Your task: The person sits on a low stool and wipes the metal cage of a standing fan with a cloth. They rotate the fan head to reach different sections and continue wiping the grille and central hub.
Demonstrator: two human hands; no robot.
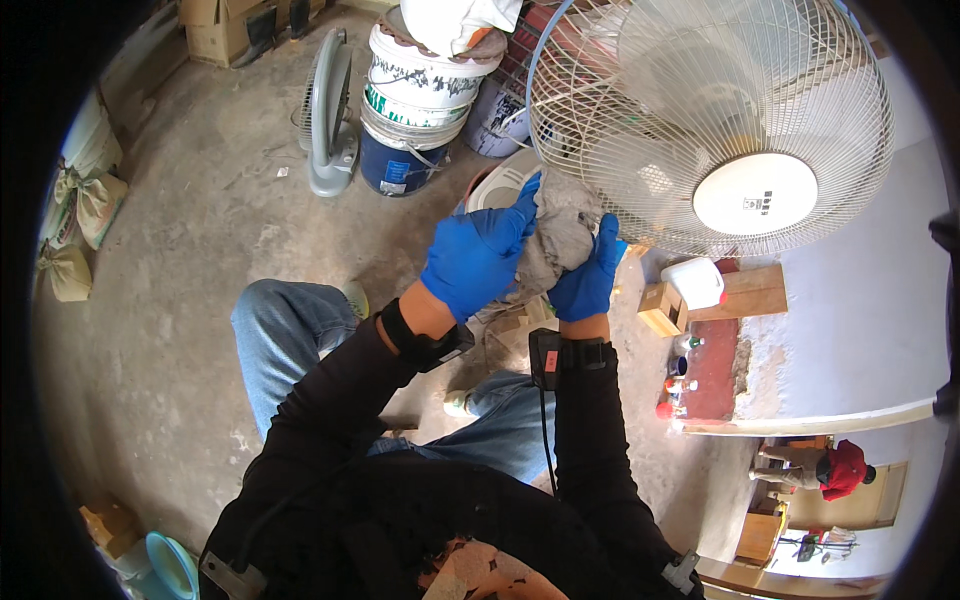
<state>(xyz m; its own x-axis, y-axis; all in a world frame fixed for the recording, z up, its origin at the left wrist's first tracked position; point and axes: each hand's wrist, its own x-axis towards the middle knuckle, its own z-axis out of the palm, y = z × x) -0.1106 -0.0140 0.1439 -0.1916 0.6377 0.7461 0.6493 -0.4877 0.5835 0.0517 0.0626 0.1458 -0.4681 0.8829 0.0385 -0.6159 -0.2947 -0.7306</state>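
Note:
My left hand [480, 259], in a blue glove, pinches the left side of a crumpled grey cloth [559, 225]. My right hand [589, 274], gloved in blue too, grips the cloth's right side. The cloth lies bunched between both hands, by the lower edge of a large electric fan's wire guard [645, 180]. Whether the cloth touches the guard I cannot tell. A white centre cap [754, 193] on the guard bears writing, and blades show behind the wires. Partly hidden behind my left hand is a light-coloured plastic item [499, 184] on the floor.
A grey fan [328, 120] stands on the concrete floor [195, 315], left of stacked paint buckets [420, 105]. Tied sacks [94, 206] line the left side. A cardboard box [663, 309] and white jug [694, 283] stand right. A person in red [844, 471] is farther off.

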